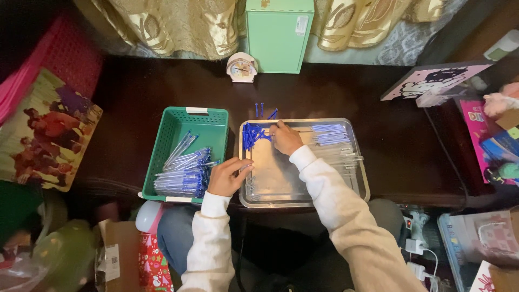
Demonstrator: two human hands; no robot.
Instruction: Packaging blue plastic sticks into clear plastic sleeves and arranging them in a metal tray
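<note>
two hands [230, 176] [285, 138] over steel tray [303, 201], blue caps [252, 134] touching right

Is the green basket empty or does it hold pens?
Not empty: the green basket holds a pile of blue pens along its near side.

Left hand [229, 177] was curled, fingers pinched together, wrist bent inward. Right hand [285, 138] reached farther forward, palm down, fingers bent.

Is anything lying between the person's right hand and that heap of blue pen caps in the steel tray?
Nothing visible: the right hand already rests at the blue caps inside the steel tray, fingertips touching the heap.
</note>
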